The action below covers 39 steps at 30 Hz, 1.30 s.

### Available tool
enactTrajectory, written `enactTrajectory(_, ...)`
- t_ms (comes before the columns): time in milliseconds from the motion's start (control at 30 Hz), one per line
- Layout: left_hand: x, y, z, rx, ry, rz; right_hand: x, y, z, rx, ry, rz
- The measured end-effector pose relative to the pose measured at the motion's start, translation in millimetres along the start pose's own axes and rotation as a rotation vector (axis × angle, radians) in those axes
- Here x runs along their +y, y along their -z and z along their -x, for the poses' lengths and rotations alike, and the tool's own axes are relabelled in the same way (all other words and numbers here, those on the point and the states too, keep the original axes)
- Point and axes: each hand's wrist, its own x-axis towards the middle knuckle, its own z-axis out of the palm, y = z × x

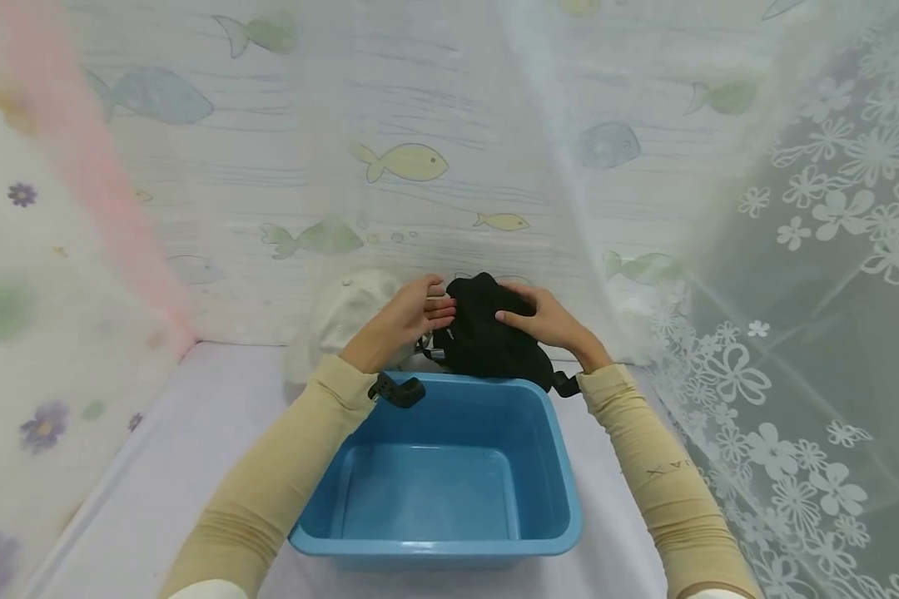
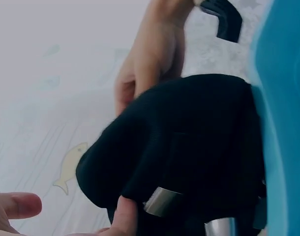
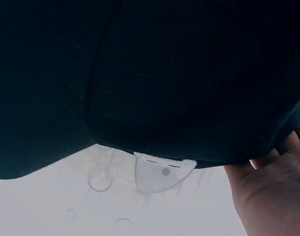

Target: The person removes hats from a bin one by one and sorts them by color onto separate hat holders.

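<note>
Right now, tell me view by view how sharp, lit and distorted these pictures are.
Head view: even, soft light, wide-angle bending at the edges, the pink strip at the left blurred; both hands and the blue tub sharp. Left wrist view: the black cap dark and soft, the near fingertips out of focus. Right wrist view: the cap fills the frame, nearly featureless black, the background washed out.

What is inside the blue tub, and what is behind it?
The blue tub looks empty. Behind it, both hands hold a black cap; beside that lies a white cap, partly covered by the left hand.
</note>
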Motion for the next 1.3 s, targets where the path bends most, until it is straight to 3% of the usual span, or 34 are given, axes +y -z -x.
enactTrajectory(133, 3.6, 2.3, -2.2, 0.017, 0.058, 0.085, -0.1, -0.5, -1.3, -0.001, -0.008, 0.001)
enactTrajectory(267, 6.5, 4.3, -2.2, 0.042, 0.096, 0.104, -0.4, 0.3, -1.3, -0.002, -0.014, 0.029)
enactTrajectory(567, 9.2, 1.7, -5.0, 0.028, 0.035, 0.177, -1.7, 0.4, -0.5, 0.001, -0.005, 0.015)
enactTrajectory(800, 7.4, 0.7, -8.0, 0.017, 0.005, 0.119, -2.8, -0.1, -0.4, 0.005, -0.002, 0.004)
enactTrajectory(1133, 11.0, -4.8, -12.3, -0.09, 0.144, 0.171, -4.6, -0.6, 0.1, 0.005, -0.019, 0.023)
enactTrajectory(1300, 9.5, -1.5, -15.9, -0.071, 0.183, 0.135, -3.5, -1.7, 0.5, 0.012, -0.02, 0.053)
